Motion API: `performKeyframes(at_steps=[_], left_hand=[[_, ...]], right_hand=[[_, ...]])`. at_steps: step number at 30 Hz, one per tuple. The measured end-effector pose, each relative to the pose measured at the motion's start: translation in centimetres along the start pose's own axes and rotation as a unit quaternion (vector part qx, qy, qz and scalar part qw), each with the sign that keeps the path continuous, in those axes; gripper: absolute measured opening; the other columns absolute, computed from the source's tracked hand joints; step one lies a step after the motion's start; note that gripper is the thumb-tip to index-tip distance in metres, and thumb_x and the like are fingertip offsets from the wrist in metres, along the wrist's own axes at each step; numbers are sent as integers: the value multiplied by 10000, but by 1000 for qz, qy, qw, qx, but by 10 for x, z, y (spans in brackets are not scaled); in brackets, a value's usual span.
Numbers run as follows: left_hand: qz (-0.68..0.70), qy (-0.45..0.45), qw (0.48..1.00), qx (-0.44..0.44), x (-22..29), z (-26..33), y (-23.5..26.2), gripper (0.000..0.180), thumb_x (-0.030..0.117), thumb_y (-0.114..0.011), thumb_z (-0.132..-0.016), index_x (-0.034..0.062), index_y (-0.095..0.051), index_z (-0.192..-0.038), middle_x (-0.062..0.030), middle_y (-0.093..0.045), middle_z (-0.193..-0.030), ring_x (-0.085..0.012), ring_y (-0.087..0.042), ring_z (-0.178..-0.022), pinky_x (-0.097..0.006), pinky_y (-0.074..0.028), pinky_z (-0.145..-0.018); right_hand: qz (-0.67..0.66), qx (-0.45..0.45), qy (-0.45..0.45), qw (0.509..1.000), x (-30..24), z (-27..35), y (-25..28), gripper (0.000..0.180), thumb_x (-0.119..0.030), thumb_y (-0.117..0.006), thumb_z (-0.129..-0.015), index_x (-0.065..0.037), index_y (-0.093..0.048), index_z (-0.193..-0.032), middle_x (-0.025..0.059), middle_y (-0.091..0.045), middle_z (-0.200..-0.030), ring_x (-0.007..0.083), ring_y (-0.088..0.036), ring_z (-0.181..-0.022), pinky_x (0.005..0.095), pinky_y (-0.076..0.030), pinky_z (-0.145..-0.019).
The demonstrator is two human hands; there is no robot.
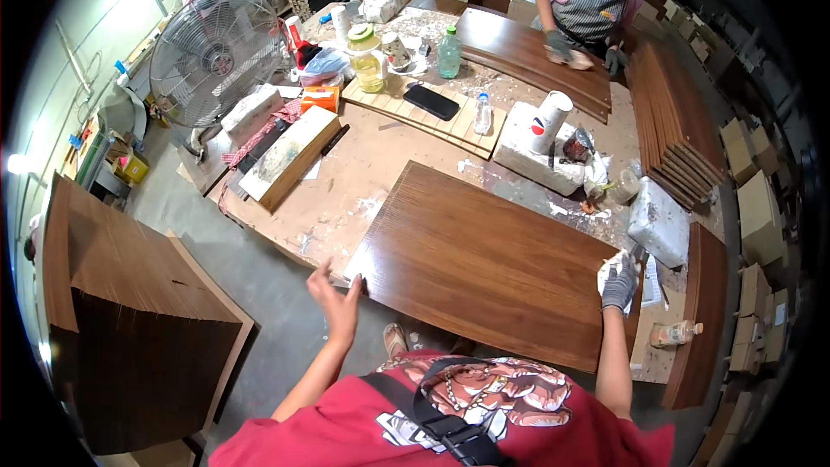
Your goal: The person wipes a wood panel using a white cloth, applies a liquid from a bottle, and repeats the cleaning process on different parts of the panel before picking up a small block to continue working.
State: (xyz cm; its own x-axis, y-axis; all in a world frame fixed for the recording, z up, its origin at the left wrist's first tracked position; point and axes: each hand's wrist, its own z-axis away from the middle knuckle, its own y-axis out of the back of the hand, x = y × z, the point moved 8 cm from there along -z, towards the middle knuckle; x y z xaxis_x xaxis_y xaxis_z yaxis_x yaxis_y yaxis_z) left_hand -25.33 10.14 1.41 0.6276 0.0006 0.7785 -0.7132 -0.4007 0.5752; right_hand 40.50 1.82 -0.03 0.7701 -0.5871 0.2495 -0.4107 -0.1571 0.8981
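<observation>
Glare on brown panel [488,268] — fisheye-bent surroundings

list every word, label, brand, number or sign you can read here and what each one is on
No wording is clear enough to quote.
Tall white cup: round red, white and blue emblem, no legible words.
Red shirt: white graphic partly hidden by the strap, unreadable.
Bottle lying near the right edge: label too small to read.
Paper sheet: any marks too small to read.
</observation>
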Motion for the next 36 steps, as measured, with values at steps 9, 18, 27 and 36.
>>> performKeyframes(at_steps=[9, 18, 27, 36], left_hand=[[38, 285, 954, -85, -98, 33, -23, 1034, 569, -870, -700, -103, -434, -1354, -185, -453, -1240, -246, -487, -1061, -348, -442, -939], [228, 347, 850, -325, -52, 16, -47, 348, 410, -762, -893, 121, -609, -774, -34, -727, -762, -94, -675, -631, -213, -393, -500], [370, 312, 808, -335, -69, 20, -48, 316, 349, -671, -974, 35, -665, -941, -109, -756, -862, -135, -712, -725, -214, -446, -584], [363, 351, 832, -229, -146, 1, 3, 444, 453, -566, -1008, 41, -689, -1119, -55, -741, -836, -147, -687, -797, -247, -459, -687]], right_hand=[[-291, 5, 122, 949, -231, -14, 3, 579, -312, -577, -897, -166, -479, -1449, 165, -489, -1443, 376, -369, -1389, 498, -260, -1170], [-330, -101, 257, 903, -476, -70, 82, 511, -365, -444, -991, -131, -487, -1444, 130, -472, -1502, 349, -354, -1436, 480, -247, -1199], [-214, -63, 476, 851, -521, 113, 167, 564, -383, -457, -996, -163, -414, -1513, 96, -394, -1578, 290, -287, -1490, 464, -158, -1232], [-310, 94, 328, 887, -418, 63, 159, 628, -259, -567, -848, -95, -453, -1443, 134, -524, -1376, 317, -480, -1261, 439, -394, -1020]])
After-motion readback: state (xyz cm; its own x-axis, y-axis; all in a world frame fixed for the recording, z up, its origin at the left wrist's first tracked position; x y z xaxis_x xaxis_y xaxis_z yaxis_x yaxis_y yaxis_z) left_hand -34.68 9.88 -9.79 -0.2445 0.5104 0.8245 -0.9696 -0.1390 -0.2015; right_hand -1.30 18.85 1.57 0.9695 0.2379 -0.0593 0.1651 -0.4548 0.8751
